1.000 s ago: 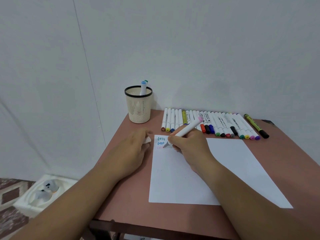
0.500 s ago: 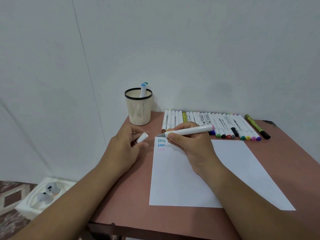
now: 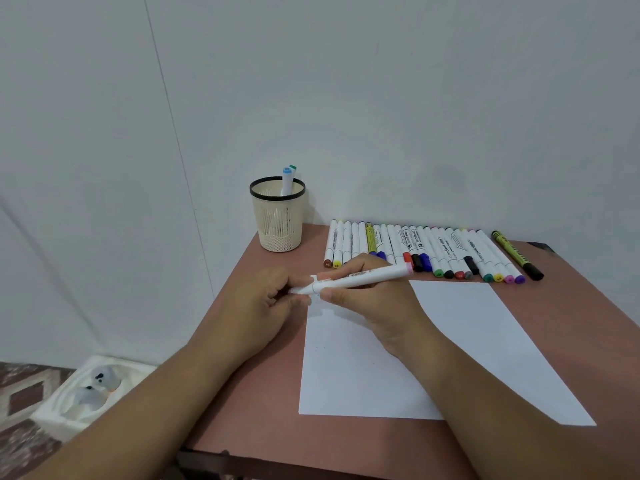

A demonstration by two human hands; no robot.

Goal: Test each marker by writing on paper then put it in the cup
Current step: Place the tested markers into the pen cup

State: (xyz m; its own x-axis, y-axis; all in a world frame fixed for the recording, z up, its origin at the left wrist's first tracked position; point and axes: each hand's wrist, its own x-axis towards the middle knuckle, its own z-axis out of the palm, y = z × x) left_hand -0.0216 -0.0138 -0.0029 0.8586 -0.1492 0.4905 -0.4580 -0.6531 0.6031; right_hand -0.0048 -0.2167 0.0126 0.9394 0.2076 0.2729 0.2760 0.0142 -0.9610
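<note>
My right hand [image 3: 374, 299] grips a white marker with a pink end [image 3: 367, 278], held level above the top left corner of the white paper [image 3: 450, 348]. My left hand [image 3: 263, 303] pinches the white cap [image 3: 300, 290] on the marker's left tip. The written test words are hidden behind my hands. A cream mesh cup with a black rim [image 3: 278, 220] stands at the table's back left, and two markers [image 3: 287, 180] stick out of it. A row of several capped markers [image 3: 426, 252] lies along the back edge.
A yellow-green marker with a black cap [image 3: 517, 254] lies at the right end of the row. The brown table [image 3: 263, 403] stands in a corner against white walls. A white foam tray holding small figures [image 3: 93, 389] sits on the floor at the lower left.
My right hand lifted the marker off the paper after writing and turned it level. My left hand brought the cap to the tip and now holds it on the marker.
</note>
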